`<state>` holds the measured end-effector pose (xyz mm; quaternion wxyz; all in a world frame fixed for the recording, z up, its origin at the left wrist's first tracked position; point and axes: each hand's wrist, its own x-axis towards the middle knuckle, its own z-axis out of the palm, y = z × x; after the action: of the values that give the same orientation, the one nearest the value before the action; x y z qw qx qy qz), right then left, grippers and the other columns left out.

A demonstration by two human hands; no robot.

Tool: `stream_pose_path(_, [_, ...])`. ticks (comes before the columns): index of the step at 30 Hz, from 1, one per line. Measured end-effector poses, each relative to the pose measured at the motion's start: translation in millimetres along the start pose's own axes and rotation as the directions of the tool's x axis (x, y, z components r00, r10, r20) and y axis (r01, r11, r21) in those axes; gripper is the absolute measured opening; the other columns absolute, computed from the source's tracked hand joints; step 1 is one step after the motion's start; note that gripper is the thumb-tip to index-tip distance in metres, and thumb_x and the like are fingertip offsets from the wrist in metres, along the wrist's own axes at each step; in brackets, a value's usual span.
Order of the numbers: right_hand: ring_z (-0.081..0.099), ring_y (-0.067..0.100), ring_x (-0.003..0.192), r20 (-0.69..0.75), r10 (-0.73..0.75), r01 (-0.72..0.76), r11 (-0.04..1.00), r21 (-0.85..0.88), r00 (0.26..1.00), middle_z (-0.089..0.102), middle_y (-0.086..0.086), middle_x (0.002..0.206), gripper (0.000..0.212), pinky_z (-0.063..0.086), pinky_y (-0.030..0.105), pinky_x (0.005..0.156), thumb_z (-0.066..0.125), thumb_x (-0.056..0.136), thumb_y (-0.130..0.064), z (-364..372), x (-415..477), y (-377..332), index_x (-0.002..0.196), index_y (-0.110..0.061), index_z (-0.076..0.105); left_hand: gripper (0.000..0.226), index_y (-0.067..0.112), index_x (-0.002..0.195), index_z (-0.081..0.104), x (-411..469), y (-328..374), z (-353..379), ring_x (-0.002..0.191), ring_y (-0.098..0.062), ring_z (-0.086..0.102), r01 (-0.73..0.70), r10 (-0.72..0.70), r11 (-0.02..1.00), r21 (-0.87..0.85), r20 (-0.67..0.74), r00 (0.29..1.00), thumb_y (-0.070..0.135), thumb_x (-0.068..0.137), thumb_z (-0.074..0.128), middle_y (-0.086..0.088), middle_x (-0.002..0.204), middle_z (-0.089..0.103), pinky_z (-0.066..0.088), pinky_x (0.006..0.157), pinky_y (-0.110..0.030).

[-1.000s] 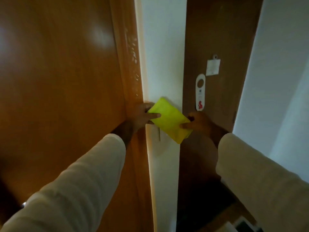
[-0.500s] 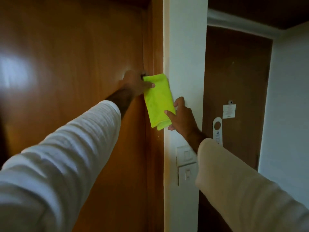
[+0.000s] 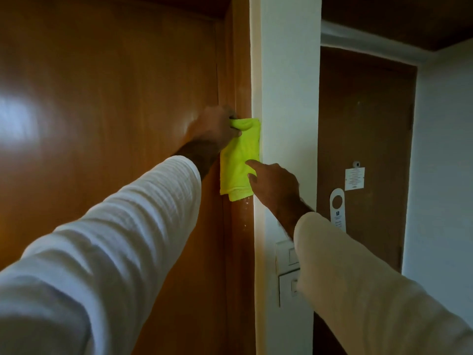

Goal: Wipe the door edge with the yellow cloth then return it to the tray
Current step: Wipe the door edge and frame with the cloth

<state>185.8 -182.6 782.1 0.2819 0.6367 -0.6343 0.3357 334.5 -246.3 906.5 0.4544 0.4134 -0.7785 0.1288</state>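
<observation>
The yellow cloth (image 3: 239, 160) is folded and pressed flat against the wooden door edge (image 3: 242, 73), next to the white wall. My left hand (image 3: 213, 128) grips the cloth's top corner. My right hand (image 3: 275, 187) holds its lower right part with fingers on the fabric. White drops or specks show on the wood just below the cloth. The tray is not in view.
The large brown door (image 3: 115, 98) fills the left side. A white wall pillar (image 3: 288, 85) carries light switches (image 3: 286, 272). Behind it stands a darker door (image 3: 366, 124) with a white hanger tag (image 3: 337, 208) and a small notice (image 3: 354, 178).
Both hands have carried the cloth up the door edge from near the switches. The cloth has turned from slanted to vertical and now lies flat on the wood.
</observation>
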Motion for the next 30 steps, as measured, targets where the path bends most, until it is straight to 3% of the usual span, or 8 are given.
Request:
stream_pose_path(4, [0.059,0.037,0.114,-0.058,-0.162,0.149,0.971,-0.187,0.985,0.056,0.019,0.128,0.030,0.052,0.043,0.089,0.041,0.099,-0.011,-2,23,-21,0.121,-0.006,0.061,0.041,0.013,0.113,0.076,-2,-1,-5,0.109,-0.032,0.070,-0.001,0.001,1.000,-0.008,0.007,1.000,0.030,0.077,0.086,-0.013,0.118,0.075,0.059,0.092,-0.042])
stream_pose_path(8, [0.046,0.034,0.139,-0.159,-0.122,0.124,0.992,0.005,0.980,0.042,0.020,0.154,0.050,0.039,0.039,0.117,0.032,0.103,-0.015,8,46,-38,0.151,-0.001,0.038,0.038,0.013,0.116,0.075,-2,0,-7,0.110,-0.033,0.069,-0.030,0.030,0.999,0.015,0.003,1.000,0.030,0.083,0.081,-0.014,0.119,0.074,0.057,0.090,-0.040])
stream_pose_path(10, [0.037,0.039,0.148,-0.236,-0.103,0.112,0.993,0.025,0.966,0.037,0.024,0.159,0.056,0.034,0.047,0.122,0.025,0.100,-0.018,20,45,-41,0.153,0.000,0.035,0.043,0.015,0.122,0.071,-4,-6,-5,0.112,-0.033,0.068,-0.026,0.027,0.999,0.022,-0.033,0.999,0.040,0.088,0.075,-0.012,0.122,0.073,0.054,0.090,-0.039])
stream_pose_path(13, [0.025,0.041,0.155,-0.282,-0.097,0.110,0.993,0.032,0.955,0.024,0.023,0.166,0.057,0.035,0.052,0.121,0.036,0.102,-0.020,39,48,-43,0.155,-0.001,0.031,0.062,0.017,0.136,0.057,-25,-37,2,0.125,-0.031,0.061,-0.030,0.033,0.999,0.022,-0.139,0.990,0.064,0.097,0.048,-0.010,0.136,0.063,0.051,0.101,-0.039])
stream_pose_path(15, [0.017,0.038,0.157,-0.330,-0.089,0.097,0.995,0.008,0.940,0.017,0.020,0.169,0.063,0.030,0.050,0.125,0.041,0.104,-0.029,52,52,-45,0.159,-0.004,0.024,0.080,0.014,0.156,0.037,-48,-72,11,0.152,-0.033,0.040,-0.006,0.031,0.990,0.138,-0.180,0.983,0.070,0.101,0.028,-0.012,0.163,0.041,0.037,0.124,-0.046])
stream_pose_path(18, [0.010,0.034,0.159,-0.375,-0.042,0.054,0.998,0.021,0.926,0.010,0.014,0.171,0.077,0.021,0.047,0.128,0.037,0.103,-0.052,67,55,-53,0.161,-0.008,0.014,0.087,0.007,0.166,0.015,-72,-130,24,0.165,-0.030,0.012,-0.077,0.179,0.847,0.526,-0.147,0.973,0.068,0.103,0.012,-0.014,0.176,0.013,0.016,0.133,-0.051])
stream_pose_path(21, [0.010,0.032,0.159,-0.419,-0.023,0.040,0.999,0.033,0.908,0.011,0.013,0.172,0.083,0.020,0.046,0.128,0.033,0.101,-0.063,69,69,-55,0.162,-0.010,0.013,0.086,0.005,0.166,0.011,-76,-161,36,0.165,-0.029,0.008,-0.146,0.319,0.700,0.699,-0.124,0.940,0.065,0.105,0.019,-0.014,0.177,0.008,0.015,0.133,-0.053])
stream_pose_path(30, [0.016,0.030,0.159,-0.493,0.011,0.037,0.995,0.087,0.870,0.017,0.011,0.171,0.077,0.024,0.044,0.126,0.033,0.103,-0.059,64,97,-54,0.161,-0.010,0.018,0.089,0.005,0.166,0.010,-72,-171,44,0.166,-0.027,0.006,-0.148,0.414,0.650,0.745,-0.184,0.891,0.067,0.104,0.023,-0.013,0.177,0.007,0.012,0.133,-0.052])
